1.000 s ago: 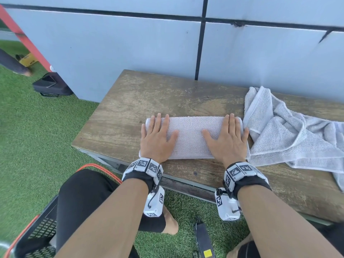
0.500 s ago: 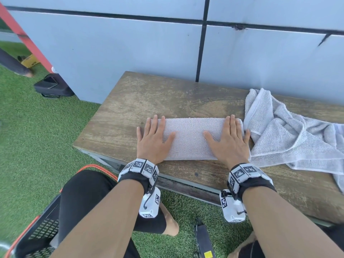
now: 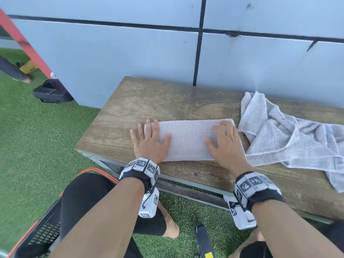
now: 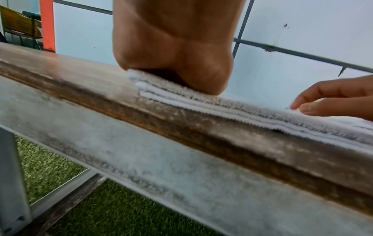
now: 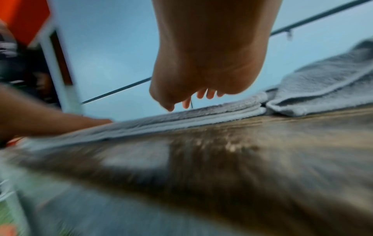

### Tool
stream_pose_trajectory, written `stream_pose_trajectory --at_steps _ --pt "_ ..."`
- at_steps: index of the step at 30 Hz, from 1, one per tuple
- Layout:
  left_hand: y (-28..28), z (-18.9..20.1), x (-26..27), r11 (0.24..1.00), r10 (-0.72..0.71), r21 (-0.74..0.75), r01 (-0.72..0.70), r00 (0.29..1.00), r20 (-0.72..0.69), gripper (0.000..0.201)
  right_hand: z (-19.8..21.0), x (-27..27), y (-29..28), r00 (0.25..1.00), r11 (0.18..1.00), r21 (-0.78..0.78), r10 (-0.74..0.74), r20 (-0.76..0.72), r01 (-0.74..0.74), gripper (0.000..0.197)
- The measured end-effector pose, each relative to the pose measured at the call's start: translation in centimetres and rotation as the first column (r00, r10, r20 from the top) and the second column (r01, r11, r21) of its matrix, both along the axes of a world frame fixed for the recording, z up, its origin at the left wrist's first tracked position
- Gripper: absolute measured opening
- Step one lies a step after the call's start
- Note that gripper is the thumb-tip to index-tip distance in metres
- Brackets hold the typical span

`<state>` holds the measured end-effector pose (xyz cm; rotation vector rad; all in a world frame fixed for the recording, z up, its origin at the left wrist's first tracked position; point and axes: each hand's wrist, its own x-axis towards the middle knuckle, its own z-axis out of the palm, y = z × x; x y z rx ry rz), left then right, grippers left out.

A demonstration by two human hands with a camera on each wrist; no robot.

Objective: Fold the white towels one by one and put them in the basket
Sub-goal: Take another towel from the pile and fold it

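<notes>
A white towel [image 3: 188, 140], folded into a long strip, lies near the front edge of the wooden table [image 3: 149, 101]. My left hand [image 3: 149, 138] presses flat on the strip's left end, fingers straight, its heel on the stacked layers [image 4: 181, 95]. Over the strip's right end hovers my right hand [image 3: 223, 140], lifted a little and blurred, fingers spread and slightly bent; they hang just above the towel [image 5: 212, 111]. A second white towel [image 3: 290, 135] lies crumpled at the table's right. The black basket with an orange rim [image 3: 37, 237] stands on the grass at lower left, beside my knee.
A pale panelled wall [image 3: 130, 53] closes off the far side of the table. Green artificial grass [image 3: 37, 146] surrounds it. A black bag [image 3: 52, 92] sits at the wall's left corner by a red post [image 3: 24, 43]. A black device [image 3: 203, 241] lies on the grass between my legs.
My left hand has slid a little leftward to the strip's end. My right hand has lifted off the towel and its fingers have loosened; it is blurred with motion.
</notes>
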<state>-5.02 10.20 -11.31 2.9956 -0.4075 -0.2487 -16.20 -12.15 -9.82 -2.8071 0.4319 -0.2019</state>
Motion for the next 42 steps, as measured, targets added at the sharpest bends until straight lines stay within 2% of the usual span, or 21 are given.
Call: stream_pose_trajectory --at_steps 2,5,9,12,14,16,18,22,24,27,28,30,32,34,39,42 --pt "-0.1 0.5 -0.1 0.998 0.026 0.05 -0.025 0.999 -0.022 0.078 0.6 -1.1 1.7 0.997 0.997 -0.07 0.04 0.07 -0.036 0.021" --pt "-0.6 1.9 -0.2 0.986 0.058 0.161 -0.051 0.997 -0.04 0.081 0.6 -1.8 3.4 0.998 0.998 -0.023 0.056 -0.026 -0.057 0.022" --pt "-1.0 4.1 -1.0 0.942 0.069 0.333 -0.044 0.996 -0.063 0.082 0.9 -1.4 2.8 0.999 0.999 0.029 0.046 -0.025 -0.045 0.018" --pt "-0.8 5.4 -2.5 0.931 0.054 0.365 -0.015 0.994 -0.098 0.076 1.7 -1.4 1.9 0.993 0.993 0.082 0.095 -0.065 -0.089 0.029" --pt "-0.2 5.8 -3.6 0.951 0.061 0.309 -0.028 0.993 -0.1 0.068 2.1 -2.0 1.8 0.993 0.995 0.045 0.093 -0.075 -0.089 0.034" --pt "0.7 5.7 -4.4 0.981 0.066 0.185 -0.051 0.995 -0.072 0.054 2.2 -3.1 2.3 0.993 0.996 0.003 0.089 -0.073 -0.089 0.028" --pt "1.7 5.4 -5.2 0.997 0.066 0.047 -0.064 0.997 -0.046 0.041 2.3 -4.0 2.8 0.985 0.989 0.079 0.13 -0.111 -0.121 0.028" --pt "2.7 5.2 -6.3 0.993 0.044 -0.105 -0.054 0.995 -0.092 0.033 2.0 -5.2 2.8 0.977 0.98 0.142 0.16 -0.143 -0.14 0.047" --pt "2.9 5.2 -6.5 0.976 0.008 -0.212 -0.042 0.987 -0.163 0.026 2.0 -5.8 2.7 0.977 0.981 0.144 0.153 -0.151 -0.131 0.057" --pt "3.3 5.6 -6.9 0.904 -0.053 -0.419 -0.091 0.946 -0.32 0.009 1.9 -6.4 2.8 0.974 0.983 0.138 0.141 -0.175 -0.117 0.063" --pt "3.4 5.9 -7.1 0.877 -0.085 -0.47 -0.1 0.93 -0.357 0.01 1.9 -6.6 2.9 0.971 0.983 0.142 0.143 -0.19 -0.117 0.065" --pt "3.5 6.2 -7.3 0.84 -0.16 -0.538 -0.075 0.913 -0.376 0.025 2.0 -7.1 3.3 0.963 0.982 0.15 0.146 -0.225 -0.114 0.069" --pt "3.6 6.5 -7.5 0.828 -0.224 -0.56 -0.027 0.899 -0.375 0.038 2.1 -7.5 3.6 0.956 0.982 0.155 0.142 -0.256 -0.105 0.073" --pt "3.9 6.9 -7.9 0.851 -0.284 -0.522 0.058 0.886 -0.365 0.044 2.2 -7.8 3.8 0.951 0.981 0.167 0.142 -0.273 -0.099 0.078" --pt "4.8 7.5 -8.7 0.881 -0.356 -0.418 0.222 0.893 -0.276 0.051 2.2 -8.5 3.9 0.933 0.981 0.155 0.159 -0.324 -0.113 0.085" --pt "5.1 7.2 -8.9 0.848 -0.363 -0.48 0.226 0.907 -0.214 0.048 2.0 -9.0 4.2 0.931 0.983 0.13 0.167 -0.325 -0.131 0.076"
